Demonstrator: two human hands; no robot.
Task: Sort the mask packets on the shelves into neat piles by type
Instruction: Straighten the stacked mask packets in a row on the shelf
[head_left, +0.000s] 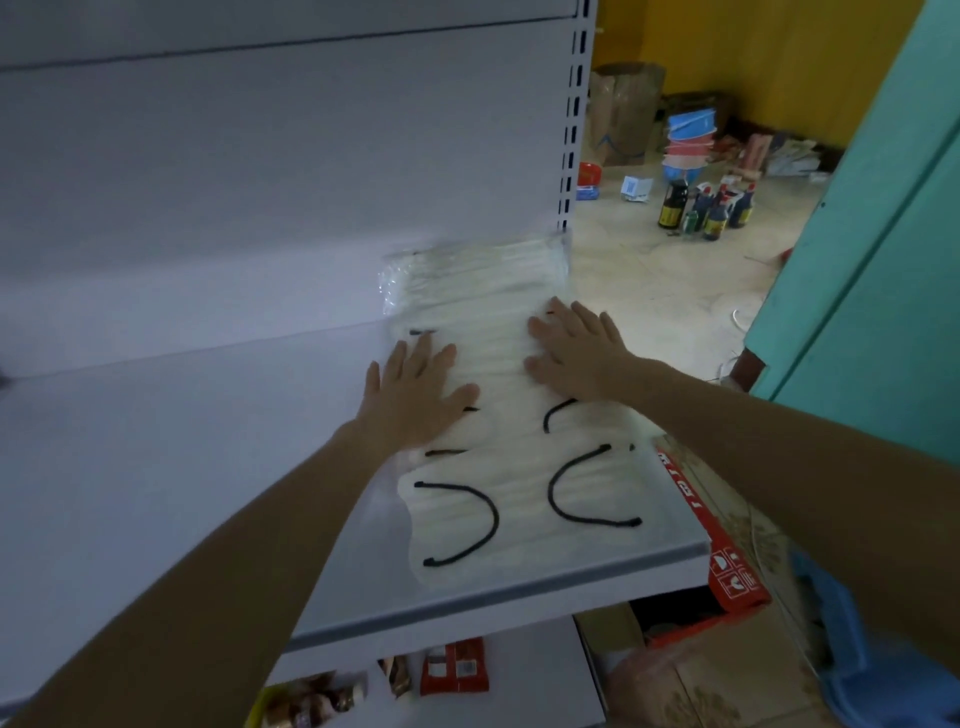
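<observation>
Both arms reach to mid-frame. The left hand (415, 392) and right hand (574, 351), fingers spread flat, press on mask packets (493, 415) lying on the white shelf (208, 493).

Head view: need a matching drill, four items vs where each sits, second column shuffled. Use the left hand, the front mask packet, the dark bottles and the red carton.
Column 1
1. left hand
2. front packet
3. dark bottles
4. red carton

Column 2
A. standing on the floor, in the background
B. flat on the middle packet, left side
C. beside and below the right end of the shelf
D. nearest the shelf's front edge

Pairs: 1-B, 2-D, 3-A, 4-C
</observation>
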